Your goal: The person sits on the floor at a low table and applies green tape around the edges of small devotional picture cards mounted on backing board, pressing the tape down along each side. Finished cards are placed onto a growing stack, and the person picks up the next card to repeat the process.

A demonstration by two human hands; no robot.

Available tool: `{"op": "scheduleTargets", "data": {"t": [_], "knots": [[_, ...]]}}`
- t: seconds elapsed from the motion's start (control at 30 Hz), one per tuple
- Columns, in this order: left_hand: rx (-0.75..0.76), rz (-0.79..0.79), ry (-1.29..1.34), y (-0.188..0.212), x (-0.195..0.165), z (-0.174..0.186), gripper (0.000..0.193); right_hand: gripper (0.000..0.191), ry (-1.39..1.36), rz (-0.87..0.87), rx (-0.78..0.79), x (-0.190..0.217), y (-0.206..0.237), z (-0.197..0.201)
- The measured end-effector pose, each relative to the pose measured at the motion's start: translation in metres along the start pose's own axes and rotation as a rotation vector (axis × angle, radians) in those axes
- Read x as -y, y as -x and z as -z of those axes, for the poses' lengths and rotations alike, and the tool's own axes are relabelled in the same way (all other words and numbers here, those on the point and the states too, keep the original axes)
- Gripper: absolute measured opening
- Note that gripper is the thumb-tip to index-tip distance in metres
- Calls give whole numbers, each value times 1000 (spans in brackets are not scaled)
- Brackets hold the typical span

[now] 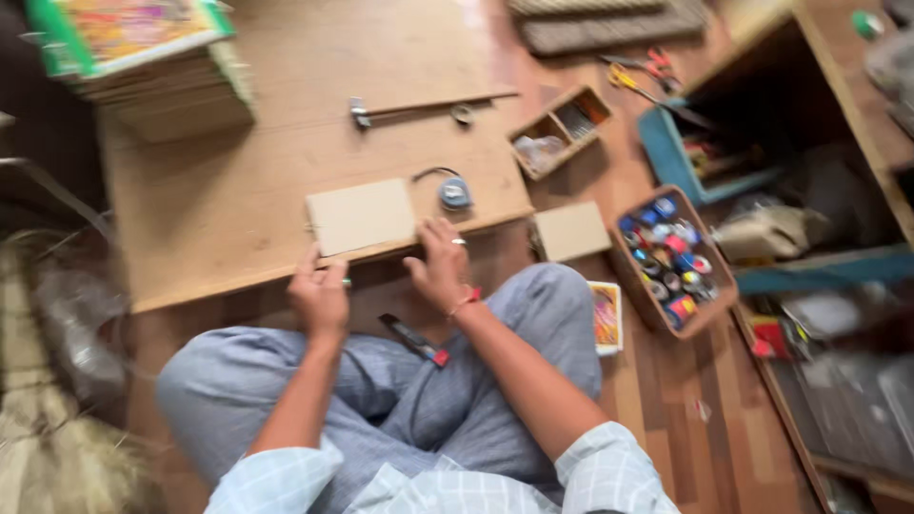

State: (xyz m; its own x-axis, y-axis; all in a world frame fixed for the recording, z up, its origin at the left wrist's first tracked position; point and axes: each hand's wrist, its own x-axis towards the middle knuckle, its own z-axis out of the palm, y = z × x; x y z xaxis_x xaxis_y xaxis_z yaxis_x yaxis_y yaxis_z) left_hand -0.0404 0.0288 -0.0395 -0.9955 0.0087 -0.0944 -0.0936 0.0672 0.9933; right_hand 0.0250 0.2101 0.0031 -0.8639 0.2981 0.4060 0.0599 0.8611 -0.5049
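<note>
I sit cross-legged on the floor before a low wooden board (238, 200). A tan rectangular card piece (360, 217) lies at the board's near edge. My left hand (320, 293) is at the card's near left corner, fingers curled; blur hides whether it grips anything. My right hand (440, 265) rests at the card's near right edge with fingers spread on the board. A small blue tape measure (454, 193) lies just beyond my right hand. A black and red cutter (415, 340) rests on my lap.
A stack of colourful books (143, 57) sits far left. A hammer (419, 108) lies on the board. To the right are a second card piece (571, 231), a wooden tray of thread spools (674, 259), a small compartment box (560, 128), scissors (638, 81) and a wooden shelf unit (838, 143).
</note>
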Motion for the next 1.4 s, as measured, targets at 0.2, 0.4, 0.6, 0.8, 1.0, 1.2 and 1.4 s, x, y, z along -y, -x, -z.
{"op": "scheduleTargets", "data": {"t": [0.2,0.4,0.6,0.8,1.0,1.2,1.4], "knots": [[-80,28,179,3,-18,-6,45,55,-120,-300,-127,-47,-18,66],[-103,-68,50,8,-25,-4,32,76,341,-263,253,-163,-35,180],[-55,-50,24,5,-13,-12,29,101,688,-35,672,-199,-26,150],[-73,2,155,-7,8,-4,27,104,560,41,735,-194,-36,149],[-10,24,78,2,-6,5,29,104,317,-94,63,-113,-59,183],[424,89,130,33,-41,12,33,81,183,-129,-43,17,-81,72],[346,371,356,27,-18,28,25,125,425,-326,182,99,-85,-33]]}}
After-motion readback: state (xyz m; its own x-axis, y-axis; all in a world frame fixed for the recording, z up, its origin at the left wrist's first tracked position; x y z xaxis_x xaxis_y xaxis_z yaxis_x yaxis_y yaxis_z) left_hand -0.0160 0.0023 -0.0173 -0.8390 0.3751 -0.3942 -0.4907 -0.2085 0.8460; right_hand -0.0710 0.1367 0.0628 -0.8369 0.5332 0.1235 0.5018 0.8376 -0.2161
